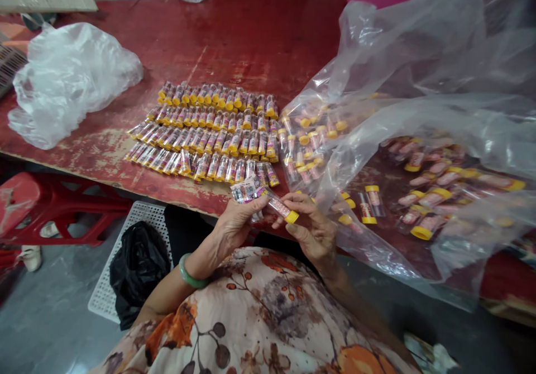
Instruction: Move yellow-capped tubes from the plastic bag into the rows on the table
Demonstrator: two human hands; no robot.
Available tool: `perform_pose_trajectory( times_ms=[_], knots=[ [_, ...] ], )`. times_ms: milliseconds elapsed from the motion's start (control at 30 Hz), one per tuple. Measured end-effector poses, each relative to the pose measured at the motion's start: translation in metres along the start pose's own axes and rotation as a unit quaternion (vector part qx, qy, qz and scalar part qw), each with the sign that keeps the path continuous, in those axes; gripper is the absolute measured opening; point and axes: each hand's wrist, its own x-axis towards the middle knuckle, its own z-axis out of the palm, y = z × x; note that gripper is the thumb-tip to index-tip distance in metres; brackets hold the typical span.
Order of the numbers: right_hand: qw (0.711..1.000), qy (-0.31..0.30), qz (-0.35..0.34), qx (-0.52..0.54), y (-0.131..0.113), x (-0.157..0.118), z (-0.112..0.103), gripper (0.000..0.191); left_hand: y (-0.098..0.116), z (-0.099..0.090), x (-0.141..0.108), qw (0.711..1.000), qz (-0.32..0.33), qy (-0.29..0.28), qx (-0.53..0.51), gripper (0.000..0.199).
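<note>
Grip on tube; scuffed table, grey floor

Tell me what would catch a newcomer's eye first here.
Rows of clear, yellow-ended plastic tubes lie centrally on the worn red table. To their right sprawls a large translucent plastic bag, similar tubes showing through it. In front, the left hand, wearing a green bangle, holds one tube.

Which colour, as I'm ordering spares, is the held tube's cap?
The cap is yellow, best seen in the head view.
</note>
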Motion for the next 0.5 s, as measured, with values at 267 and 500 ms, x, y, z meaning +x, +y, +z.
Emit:
perform_pose_trajectory(
  times_ms=[267,500],
  knots=[
    [0.999,0.01,-0.013,-0.043,-0.005,0.023,-0.003,0.061,-0.006,0.001,-0.004,0.994,-0.051,-0.098,0.019,0.049],
    [0.996,0.016,0.011,-0.088,-0.009,0.023,-0.001,0.056,-0.005,-0.002,-0.004,0.988,-0.051,-0.125,0.071,0.041]
  ],
)
